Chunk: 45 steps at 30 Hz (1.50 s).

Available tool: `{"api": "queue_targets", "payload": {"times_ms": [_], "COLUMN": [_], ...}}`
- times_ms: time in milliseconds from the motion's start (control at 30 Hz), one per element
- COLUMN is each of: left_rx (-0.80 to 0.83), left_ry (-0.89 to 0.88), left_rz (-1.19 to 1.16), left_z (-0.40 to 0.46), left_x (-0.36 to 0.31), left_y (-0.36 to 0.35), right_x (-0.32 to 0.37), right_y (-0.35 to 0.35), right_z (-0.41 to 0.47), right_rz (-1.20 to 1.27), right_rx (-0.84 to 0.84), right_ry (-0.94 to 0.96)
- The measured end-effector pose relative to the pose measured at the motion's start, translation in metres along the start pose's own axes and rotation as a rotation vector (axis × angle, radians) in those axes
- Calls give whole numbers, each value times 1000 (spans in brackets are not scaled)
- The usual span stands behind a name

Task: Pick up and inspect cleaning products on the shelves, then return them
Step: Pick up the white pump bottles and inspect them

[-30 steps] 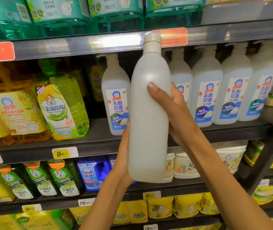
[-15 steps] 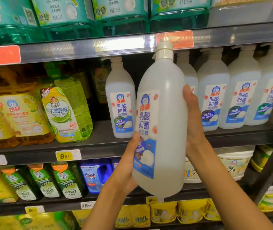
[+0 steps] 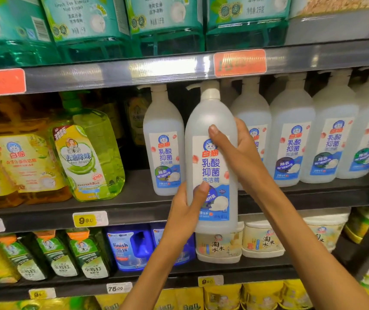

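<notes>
Two bare forearms and hands, nothing worn

Both forearms are uncovered as far as the bottom of the view, with no sleeve edge showing. The left hand (image 3: 184,217) and the right hand (image 3: 238,153) carry no glove, ring, watch or band. The thumbnails are short, plain and unpainted. The forearms are slim, with smooth wrists.
</notes>
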<state>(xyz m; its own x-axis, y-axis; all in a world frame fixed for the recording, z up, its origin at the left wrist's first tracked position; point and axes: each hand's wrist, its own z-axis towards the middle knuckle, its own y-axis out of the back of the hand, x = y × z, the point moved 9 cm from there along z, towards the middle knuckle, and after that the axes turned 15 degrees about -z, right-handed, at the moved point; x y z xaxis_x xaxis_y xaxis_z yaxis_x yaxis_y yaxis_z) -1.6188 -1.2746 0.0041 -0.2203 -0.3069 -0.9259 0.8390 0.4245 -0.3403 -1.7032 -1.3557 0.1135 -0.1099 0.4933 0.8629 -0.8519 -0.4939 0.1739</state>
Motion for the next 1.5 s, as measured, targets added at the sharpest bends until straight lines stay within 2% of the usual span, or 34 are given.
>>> {"api": "queue_targets", "payload": {"times_ms": [133,500,667,767,900,1000,1033,1100,1167,1200,1267,1367,1400,1500], "left_rx": [12,-90,-144,-192,-204,-169,-179,-231,-384,-458,-469,-233,-162,-111], "left_ry": [-48,-130,-179,-161,-189,-217,-283,-518,-765,-829,-774,-415,-349,-352], "left_rz": [26,4,19,164,473,917,993,923,834,756,539,289,262,252], "left_z": [20,52,47,46,39,36,32,20,8,6,27,76,84,93], "left_x": [-4,16,24,21,0,-18,-28,-59,-89,-99,-104,-79,-70,-61], "left_y": [-1,9,7,9,8,3,5,14,35,50,75,80,76,76], "right_x": [-1,-19,-31,-37,-35,-35,-35,-35,-36,-36,-35,-31,-30,-33], "right_y": [2,4,7,8,7,9,9,8,6,4,1,-4,-5,-10], "right_z": [15,34,33,29,24,21,20,19,20,21,24,25,26,28], "right_rz": [-37,-53,-74,-67,-172,-216,-219,-236,-265,-280,-294,-325,-343,-362], "right_rx": [-3,-20,-124,-178,-217,-231,-238,-253,-262,-258,-247,-241,-233,-155], "right_ry": [50,140,176,187,198,199,199,188,168,157,144,145,142,109]}}
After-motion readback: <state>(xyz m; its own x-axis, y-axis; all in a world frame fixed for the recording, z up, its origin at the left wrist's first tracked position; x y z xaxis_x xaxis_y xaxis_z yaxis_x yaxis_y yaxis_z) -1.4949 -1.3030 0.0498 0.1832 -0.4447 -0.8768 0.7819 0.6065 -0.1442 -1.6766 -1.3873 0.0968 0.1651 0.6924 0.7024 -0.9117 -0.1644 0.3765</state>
